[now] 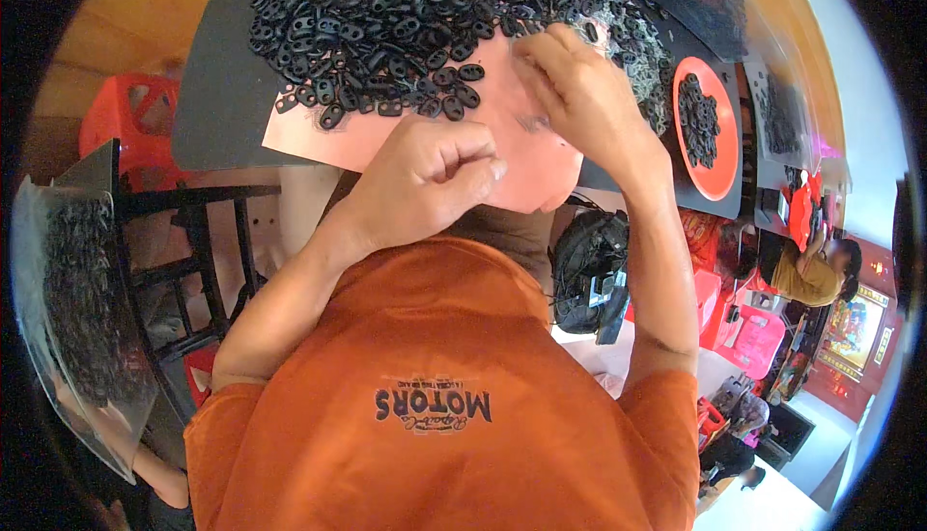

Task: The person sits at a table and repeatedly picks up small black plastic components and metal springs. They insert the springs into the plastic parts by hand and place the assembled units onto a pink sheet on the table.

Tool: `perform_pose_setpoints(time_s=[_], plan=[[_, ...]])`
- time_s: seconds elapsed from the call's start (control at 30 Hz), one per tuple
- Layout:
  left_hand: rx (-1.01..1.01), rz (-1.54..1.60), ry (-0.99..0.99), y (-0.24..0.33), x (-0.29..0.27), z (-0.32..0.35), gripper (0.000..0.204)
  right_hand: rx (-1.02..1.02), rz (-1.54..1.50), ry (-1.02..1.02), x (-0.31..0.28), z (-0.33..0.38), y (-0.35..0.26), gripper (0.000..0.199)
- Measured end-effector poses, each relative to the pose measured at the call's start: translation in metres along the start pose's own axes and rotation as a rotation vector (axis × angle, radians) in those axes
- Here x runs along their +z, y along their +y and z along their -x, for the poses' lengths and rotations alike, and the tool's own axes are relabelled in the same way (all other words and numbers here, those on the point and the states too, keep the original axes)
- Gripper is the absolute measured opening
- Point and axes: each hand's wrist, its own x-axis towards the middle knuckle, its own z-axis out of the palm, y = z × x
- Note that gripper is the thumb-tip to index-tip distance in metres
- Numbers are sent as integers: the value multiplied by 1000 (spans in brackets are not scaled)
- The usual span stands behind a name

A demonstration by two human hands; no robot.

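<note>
A large heap of small black oval pieces with two holes each [377, 19] covers the far side of a pink sheet [377, 140] on a dark table. Just in front of the heap's near edge, my left hand [430, 179] is closed, thumb pressed to the curled forefinger. Whatever it may hold is hidden inside the fingers. My right hand [579, 87] hovers over the sheet's right part with fingers bent together, somewhat blurred. Anything between those fingertips cannot be made out. Beyond the right wrist lies a pile of small clear-grey bits [652, 97].
An orange-red oval tray [719, 183] with black pieces stands on the right of the table. A red plastic stool [126, 121], a dark chair frame [198, 241] and a clear bag of black pieces [77, 290] are at left. A black backpack [584, 261] sits below the table edge. Other people are far right.
</note>
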Motion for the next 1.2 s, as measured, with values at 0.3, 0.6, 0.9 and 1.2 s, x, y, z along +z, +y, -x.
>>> perform_pose_setpoints(time_s=[0.3, 0.6, 0.9, 1.2], plan=[[40, -32, 7, -2, -2, 1, 21, -71, -7, -68, 9, -12, -24, 18], [-15, 14, -22, -4, -2, 1, 24, -73, 17, -86, -9, -6, -20, 20], [19, -79, -17, 0, -4, -2, 23, -129, -32, -80, 6, -30, -16, 19], [-15, -102, -38, 1, -5, -3, 23, -88, -72, 11, 6, -21, -5, 14]])
